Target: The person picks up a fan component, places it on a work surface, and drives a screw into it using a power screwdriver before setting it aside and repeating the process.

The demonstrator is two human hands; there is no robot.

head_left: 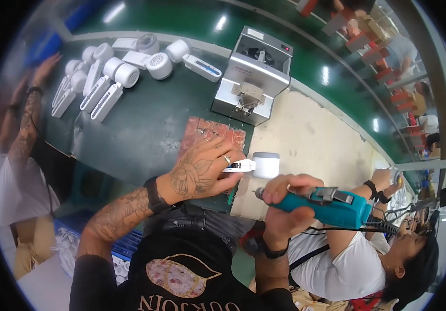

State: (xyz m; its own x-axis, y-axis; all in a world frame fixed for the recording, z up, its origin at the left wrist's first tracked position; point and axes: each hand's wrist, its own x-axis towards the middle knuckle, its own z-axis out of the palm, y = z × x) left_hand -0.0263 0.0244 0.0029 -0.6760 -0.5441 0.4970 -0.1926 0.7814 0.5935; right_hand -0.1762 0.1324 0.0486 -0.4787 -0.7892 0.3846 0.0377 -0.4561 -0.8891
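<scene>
My left hand (199,168) is closed on the handle of a white handheld device (267,166) with a drum-shaped, grey-rimmed head. Dark parts show in an opening of the handle beside my fingers; the rest of the handle is under my hand. Beneath this hand lies a worn reddish board (210,129) on the table. My right hand (290,210) is wrapped round a teal electric screwdriver (332,207), its cord trailing to the right. The screwdriver's tip points left, near the device but apparently apart from it.
Several similar white devices (106,98) lie on the dark green tabletop (129,137) at the far left. A grey screw feeder (254,72) stands beyond the board. A co-worker (347,254) sits close on the right; another person's arm (26,122) reaches in at left.
</scene>
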